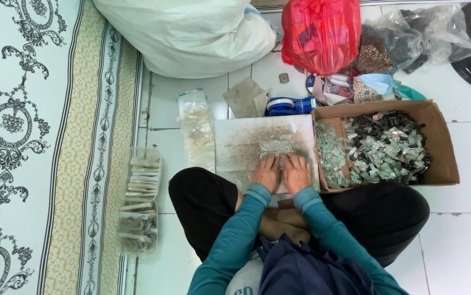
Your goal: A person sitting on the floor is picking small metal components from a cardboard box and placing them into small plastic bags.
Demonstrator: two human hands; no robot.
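So the biggest thing going on here is the floor itself, white tile (pixel 464 240) with a big patterned mat (pixel 28 136) rolled out along one side, black scrollwork on pale green with a yellowish border, probably there to sit or stack stuff on. Up against the far end there's a fat white sack (pixel 192 33), then a red plastic bag (pixel 320 33) and a clear bag of dark bits (pixel 421 30), all shoved back out of the way. The person sits cross-legged right on the tile, teal sleeves, black trousers, everything within arm's reach. To their right sits an open cardboard box (pixel 443 142) heaped with small silvery and dark pieces (pixel 383 145), parked tight against the work board so grabbing is easy, I'd guess. The work board (pixel 241 142) is a worn, scuffed square slab lying flat in front of their knees. Both hands are on it side by side: left hand (pixel 266 172) and right hand (pixel 296 172), fingers curled down and pressing on a small clear packet (pixel 276 146) lying on the board, more flattening it than gripping. On their left, a clear tray (pixel 140 202) lined with finished-looking packets, plus a long clear bag (pixel 196 125) and a blue tape dispenser (pixel 290 105) just past the board.
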